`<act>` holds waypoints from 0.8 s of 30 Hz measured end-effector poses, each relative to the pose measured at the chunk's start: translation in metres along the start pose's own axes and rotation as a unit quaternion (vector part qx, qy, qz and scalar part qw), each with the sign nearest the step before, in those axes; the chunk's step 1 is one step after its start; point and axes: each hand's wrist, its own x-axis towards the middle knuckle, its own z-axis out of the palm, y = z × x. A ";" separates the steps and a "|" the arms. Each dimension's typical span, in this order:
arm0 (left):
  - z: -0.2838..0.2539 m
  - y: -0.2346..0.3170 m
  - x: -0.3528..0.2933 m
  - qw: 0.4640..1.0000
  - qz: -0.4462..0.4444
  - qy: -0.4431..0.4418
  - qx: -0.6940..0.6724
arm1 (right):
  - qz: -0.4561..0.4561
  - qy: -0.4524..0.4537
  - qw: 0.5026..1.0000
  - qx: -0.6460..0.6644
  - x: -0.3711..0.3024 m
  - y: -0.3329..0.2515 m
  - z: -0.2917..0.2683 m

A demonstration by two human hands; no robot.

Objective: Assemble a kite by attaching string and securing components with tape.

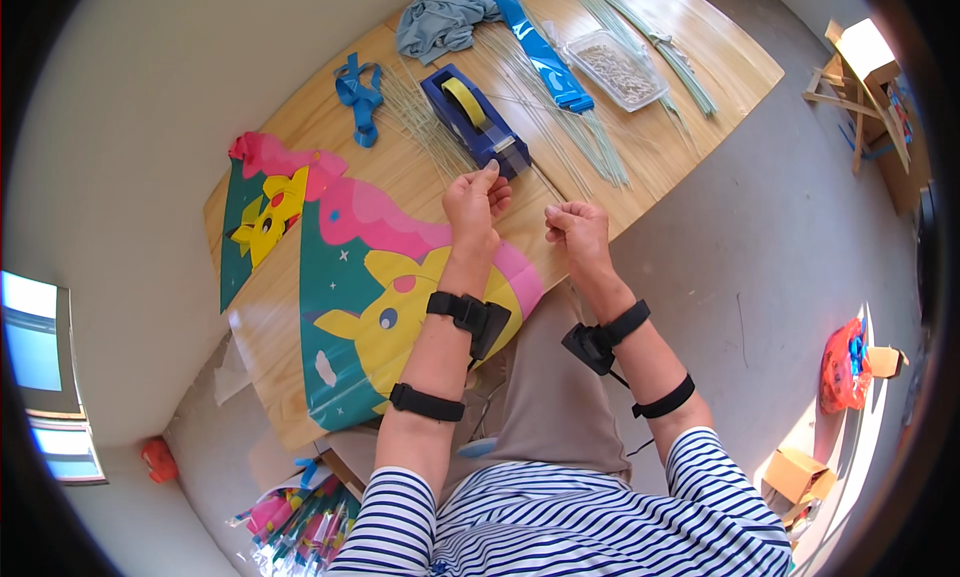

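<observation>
My left hand (477,205) is closed, its thumb tip up against the cutter end of a dark blue tape dispenser (466,127) that carries a yellow-cored roll. A short clear strip of tape (514,159) shows at that end; whether my fingers grip it is hidden. To the right, my right hand (583,233) is held in a pinch above the table's near edge, and what it pinches is too small to tell. Beneath my left forearm lies a printed sheet (350,277) in pink, green and yellow with a cartoon face, hanging over the table edge.
Thin pale sticks (500,72) are spread around the dispenser. Behind lie a blue ribbon (360,97), a grey-blue cloth (440,22), a blue plastic sleeve (540,52) and a clear tub (615,69) of small white pieces. A bag of colourful folded sheets (300,522) stands low left.
</observation>
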 end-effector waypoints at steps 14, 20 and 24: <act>0.030 -0.011 0.006 0.992 -0.071 0.051 -0.088 | -0.022 0.026 0.999 -0.028 0.001 0.005 0.003; 0.044 -0.007 0.000 0.991 -0.065 0.065 -0.101 | -0.033 0.067 0.995 -0.071 0.003 0.003 0.006; 0.037 -0.025 0.013 0.986 -0.115 0.104 -0.068 | -0.037 0.084 0.986 -0.140 -0.009 0.001 0.001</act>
